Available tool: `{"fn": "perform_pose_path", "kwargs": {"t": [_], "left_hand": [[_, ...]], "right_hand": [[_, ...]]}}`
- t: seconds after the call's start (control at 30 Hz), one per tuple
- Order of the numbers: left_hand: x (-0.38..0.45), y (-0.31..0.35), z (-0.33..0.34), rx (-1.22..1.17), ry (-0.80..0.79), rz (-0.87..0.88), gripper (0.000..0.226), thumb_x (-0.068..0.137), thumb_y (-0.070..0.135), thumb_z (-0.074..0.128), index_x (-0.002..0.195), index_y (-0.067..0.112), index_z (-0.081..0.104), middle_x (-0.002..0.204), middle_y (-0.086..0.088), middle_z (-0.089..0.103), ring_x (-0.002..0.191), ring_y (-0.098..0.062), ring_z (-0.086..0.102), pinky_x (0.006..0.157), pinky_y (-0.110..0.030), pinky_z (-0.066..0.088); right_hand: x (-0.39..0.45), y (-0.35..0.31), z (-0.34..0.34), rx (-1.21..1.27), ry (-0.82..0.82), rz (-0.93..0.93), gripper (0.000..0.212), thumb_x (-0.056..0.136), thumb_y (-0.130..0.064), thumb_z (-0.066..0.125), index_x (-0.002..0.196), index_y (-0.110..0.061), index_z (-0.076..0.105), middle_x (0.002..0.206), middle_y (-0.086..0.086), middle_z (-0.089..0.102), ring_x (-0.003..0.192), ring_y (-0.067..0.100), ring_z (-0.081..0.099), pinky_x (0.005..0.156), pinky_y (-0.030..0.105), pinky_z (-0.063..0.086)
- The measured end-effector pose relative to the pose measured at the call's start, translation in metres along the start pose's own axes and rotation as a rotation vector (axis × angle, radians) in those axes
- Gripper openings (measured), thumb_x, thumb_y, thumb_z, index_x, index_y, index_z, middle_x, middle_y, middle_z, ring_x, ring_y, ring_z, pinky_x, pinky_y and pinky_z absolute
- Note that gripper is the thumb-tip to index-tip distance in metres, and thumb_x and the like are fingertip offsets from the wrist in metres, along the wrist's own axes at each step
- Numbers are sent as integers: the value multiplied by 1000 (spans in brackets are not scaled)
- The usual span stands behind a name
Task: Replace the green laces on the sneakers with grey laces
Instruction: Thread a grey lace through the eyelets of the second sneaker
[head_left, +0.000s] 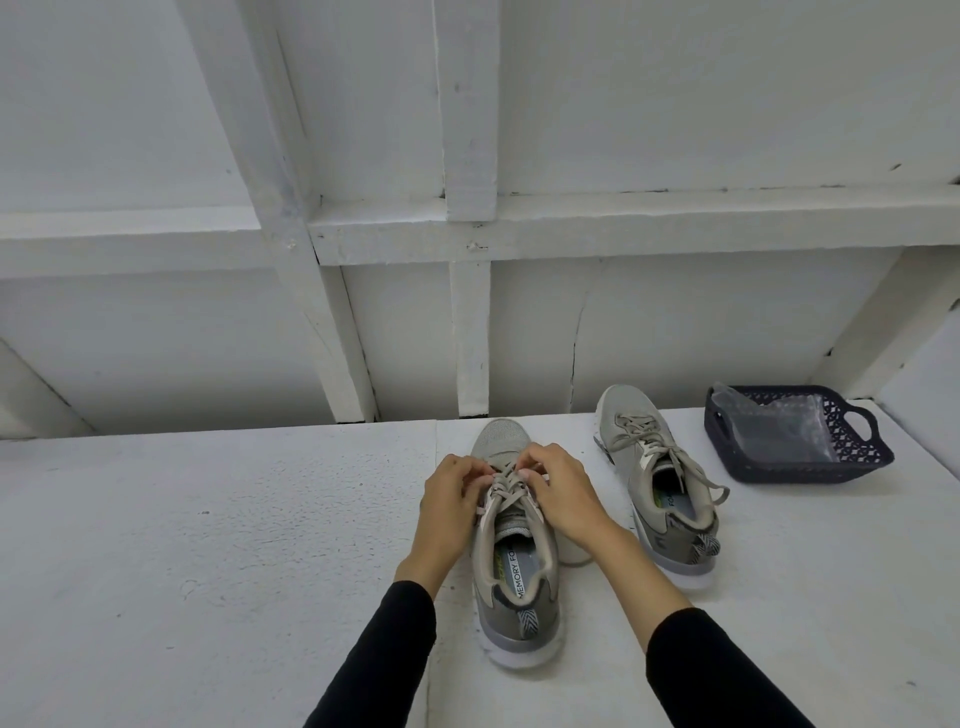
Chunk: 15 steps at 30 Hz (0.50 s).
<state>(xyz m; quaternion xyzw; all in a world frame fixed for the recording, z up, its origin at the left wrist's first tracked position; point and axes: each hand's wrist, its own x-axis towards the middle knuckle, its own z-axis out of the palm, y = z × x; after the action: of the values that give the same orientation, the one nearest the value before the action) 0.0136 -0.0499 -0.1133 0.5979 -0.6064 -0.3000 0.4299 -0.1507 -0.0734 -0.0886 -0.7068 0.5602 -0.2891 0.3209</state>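
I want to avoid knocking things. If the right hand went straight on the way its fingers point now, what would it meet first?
The right hand points left across the near sneaker, so it would probably first meet the left hand, past the laces.

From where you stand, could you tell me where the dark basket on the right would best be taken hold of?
I'd take the dark basket by the loop handle on its right end, coming from the right with the right hand. The handle juts out free of the rim, while a clear plastic bag fills the inside.
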Motion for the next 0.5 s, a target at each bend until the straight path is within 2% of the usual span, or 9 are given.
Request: {"fn": "perform_pose_path", "kwargs": {"t": [0.1, 0.2, 0.27, 0.37, 0.47, 0.5], "left_hand": [[-1, 0, 0, 146, -57, 55, 7, 99, 24, 52, 98, 24, 59, 99, 16, 51, 88, 0, 56, 80, -30, 51], [-4, 5, -2, 302, -52, 108, 5, 103, 30, 43, 100, 27, 45, 97, 21, 46, 80, 0, 55, 66, -20, 43], [-8, 8, -1, 351, -25, 107, 5, 103, 33, 39, 99, 30, 39, 97, 18, 51, 76, -1, 55, 62, -18, 41], [-11, 6, 0, 318, 3, 65, 6, 104, 35, 38, 102, 31, 43, 99, 15, 54, 80, -2, 55, 69, -21, 45], [-6, -1, -2, 310, 2, 74, 14, 102, 35, 45, 109, 27, 55, 104, 16, 52, 84, 1, 53, 73, -20, 45], [-5, -2, -3, 300, -4, 68, 16, 100, 35, 48, 109, 26, 58, 105, 17, 51, 84, 2, 54, 74, -20, 46]], "right_hand": [[-1, -2, -2, -55, -38, 10, 18, 99, -15, 41, 90, -26, 51, 92, -5, 51, 82, 11, 50, 67, 18, 36], [-7, -5, -2, -59, -25, -15, 18, 100, -19, 34, 88, -27, 44, 89, -7, 48, 76, 14, 49, 66, 26, 39], [-9, -6, -1, -23, -9, -8, 18, 100, -20, 33, 86, -26, 43, 88, -6, 48, 75, 13, 48, 68, 29, 39], [-6, -5, 1, 30, -7, 4, 22, 99, -14, 37, 84, -27, 47, 90, -3, 52, 80, 15, 50, 71, 26, 41], [-1, -1, -2, 84, -16, 15, 23, 96, -4, 46, 94, -22, 61, 99, 0, 58, 92, 11, 55, 76, 11, 41], [0, -1, -2, 87, -25, 17, 22, 95, -2, 49, 98, -18, 64, 101, 0, 59, 94, 10, 56, 78, 9, 40]]}}
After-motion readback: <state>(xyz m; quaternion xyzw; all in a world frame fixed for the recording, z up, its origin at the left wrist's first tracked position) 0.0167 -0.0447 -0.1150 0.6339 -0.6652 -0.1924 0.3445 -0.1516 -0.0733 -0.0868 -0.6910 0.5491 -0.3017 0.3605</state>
